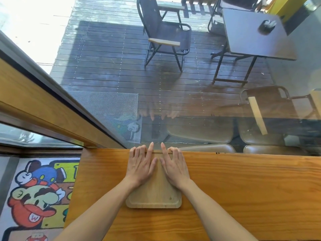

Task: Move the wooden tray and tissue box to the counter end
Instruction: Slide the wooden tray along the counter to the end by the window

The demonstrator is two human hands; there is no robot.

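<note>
Wooden tray (153, 193) against counter's (243, 188) far edge

Light: bright daylight through the window glass (191, 101)
Glare: top-left corner blown out white
Reflections: faint fingers and chairs ghost on the glass
Edges: wide-angle bending, slight softness

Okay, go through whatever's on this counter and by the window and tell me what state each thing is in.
wooden tray: empty, flat on the counter, far edge at the glass
left hand: open, resting on tray
right hand: open, resting on tray
folding chair outside: unfolded, unoccupied
tissue box: not in view
</note>
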